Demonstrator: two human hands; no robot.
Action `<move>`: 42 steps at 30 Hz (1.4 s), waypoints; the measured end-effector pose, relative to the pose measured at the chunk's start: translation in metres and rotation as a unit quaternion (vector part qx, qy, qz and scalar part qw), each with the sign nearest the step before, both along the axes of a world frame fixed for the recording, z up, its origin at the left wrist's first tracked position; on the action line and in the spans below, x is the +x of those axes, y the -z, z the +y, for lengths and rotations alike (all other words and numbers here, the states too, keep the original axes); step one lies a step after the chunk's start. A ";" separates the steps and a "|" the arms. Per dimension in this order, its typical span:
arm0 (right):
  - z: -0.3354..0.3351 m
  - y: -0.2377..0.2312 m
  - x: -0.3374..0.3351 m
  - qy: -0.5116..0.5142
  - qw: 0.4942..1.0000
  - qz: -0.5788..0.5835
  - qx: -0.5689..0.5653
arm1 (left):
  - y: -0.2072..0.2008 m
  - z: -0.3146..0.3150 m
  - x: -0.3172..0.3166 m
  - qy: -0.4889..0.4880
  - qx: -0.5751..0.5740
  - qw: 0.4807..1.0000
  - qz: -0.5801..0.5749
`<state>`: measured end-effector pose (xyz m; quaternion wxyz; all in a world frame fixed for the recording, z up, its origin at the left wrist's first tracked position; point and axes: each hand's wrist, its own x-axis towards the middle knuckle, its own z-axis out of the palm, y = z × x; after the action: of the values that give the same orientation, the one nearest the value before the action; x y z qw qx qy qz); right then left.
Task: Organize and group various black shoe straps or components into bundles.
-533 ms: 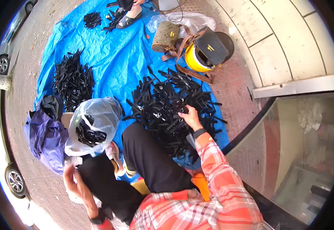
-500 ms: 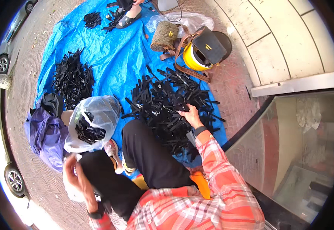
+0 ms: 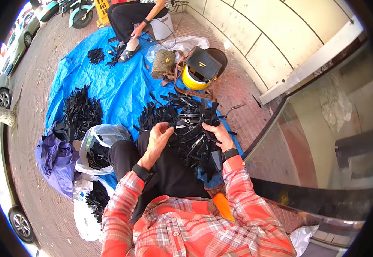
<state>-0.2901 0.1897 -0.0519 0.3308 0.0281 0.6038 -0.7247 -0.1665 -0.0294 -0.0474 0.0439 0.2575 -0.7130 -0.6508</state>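
Note:
Over the near edge of a heap of flat black strips [image 3: 160, 113], my right hand [image 3: 221, 136] grips a bunch of black strips [image 3: 207, 113] that stand up from the fingers. To its left, my left hand [image 3: 158, 139] is raised above my knee, fingers curved and apart, with nothing visible in them. Left of my knees, a clear plastic bag [image 3: 113, 132] lies with its mouth open and black strips inside. Below it sits a white bag [image 3: 85, 222] with more black strips [image 3: 96, 199].
A blue tarp [image 3: 122, 81] carries another black heap [image 3: 82, 109] at left. Purple cloth [image 3: 58, 158] is beside the bags. A yellow bucket [image 3: 193, 82] and brown cylindrical bag [image 3: 163, 64] stand behind. Another person [image 3: 130, 21] sits far off. A glass case [image 3: 315, 145] flanks my right.
My left hand has moved from beside the bags, right and forward, toward the heap. My right hand has lifted a bunch of strips. The view has shifted, showing more of the other person.

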 end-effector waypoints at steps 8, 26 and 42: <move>0.013 -0.065 0.022 -0.234 0.967 0.096 0.026 | -0.035 0.002 0.009 0.169 0.069 0.981 0.061; -0.046 -0.028 0.063 -0.124 0.955 0.251 0.098 | 0.001 0.068 0.032 0.096 0.464 0.880 0.042; -0.036 -0.234 0.087 0.006 0.682 0.701 0.209 | 0.007 0.073 0.032 0.067 0.512 0.856 0.023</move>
<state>-0.2032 0.1541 0.1820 -0.2077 -0.4161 0.7951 -0.3894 -0.1349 0.0440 -0.0541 -0.1218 0.1805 -0.2929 -0.9310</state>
